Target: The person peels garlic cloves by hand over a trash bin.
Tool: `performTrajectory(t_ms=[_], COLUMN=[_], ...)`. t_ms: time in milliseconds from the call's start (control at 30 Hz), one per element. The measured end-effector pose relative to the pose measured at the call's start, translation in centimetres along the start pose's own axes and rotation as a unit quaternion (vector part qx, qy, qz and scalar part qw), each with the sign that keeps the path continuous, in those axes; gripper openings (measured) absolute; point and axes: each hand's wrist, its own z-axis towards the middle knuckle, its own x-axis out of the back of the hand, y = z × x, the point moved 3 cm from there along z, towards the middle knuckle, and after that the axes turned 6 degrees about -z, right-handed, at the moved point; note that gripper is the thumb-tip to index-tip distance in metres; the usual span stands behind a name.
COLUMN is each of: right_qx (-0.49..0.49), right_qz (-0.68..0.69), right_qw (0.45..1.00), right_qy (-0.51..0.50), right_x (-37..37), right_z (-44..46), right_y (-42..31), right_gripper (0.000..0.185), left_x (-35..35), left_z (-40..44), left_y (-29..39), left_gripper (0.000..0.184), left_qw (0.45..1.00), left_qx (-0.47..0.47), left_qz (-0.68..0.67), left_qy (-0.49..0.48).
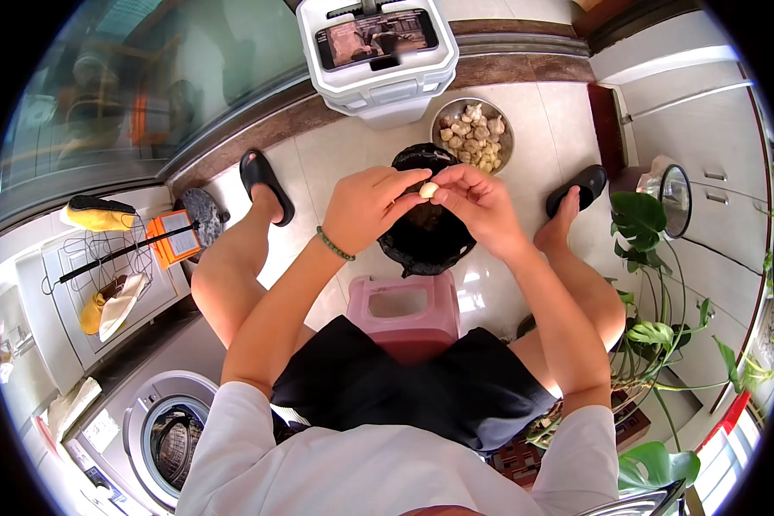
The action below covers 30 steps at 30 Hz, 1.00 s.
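left hand (365, 202), green beaded bracelet (335, 244): fingertips pinched on clove (428, 190) | clove: smooth, pale, rounded, between both hands, above bin (426, 260) | right hand (483, 209): fingertips closed on clove | bin: crinkled black plastic, contents too dark to tell | round metal bowl (509, 142): papery garlic bulbs (477, 125)

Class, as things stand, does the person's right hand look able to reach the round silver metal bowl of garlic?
Probably yes: the round silver metal bowl sits on the pale tiled floor ahead of the right hand, and nothing visible blocks the way, though that hand is holding a small pale-yellow clove.
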Motion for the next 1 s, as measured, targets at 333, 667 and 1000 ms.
performTrajectory(t_ms=[333, 667, 1000], right_qx=[0.033, 0.085, 0.156], right_qz=[-0.020, -0.073, -0.214], right_qw=[0.999, 0.991, 0.961], right_qy=[0.025, 0.066, 0.081], right_x=[0.1, -0.8, -0.2], right_z=[-0.3, -0.8, 0.0], right_y=[-0.3, -2.0, -1.5], right_gripper=[0.015, 0.016, 0.004], left_x=[-0.6, -0.8, -0.4], left_z=[-0.5, -0.5, -0.2], left_y=[-0.6, -0.1, 0.2], left_gripper=[0.019, 0.019, 0.017], left_qw=[0.946, 0.938, 0.972], left_qx=[0.190, 0.191, 0.148], left_qz=[-0.262, -0.290, -0.183], left_qy=[-0.017, 0.005, -0.012])
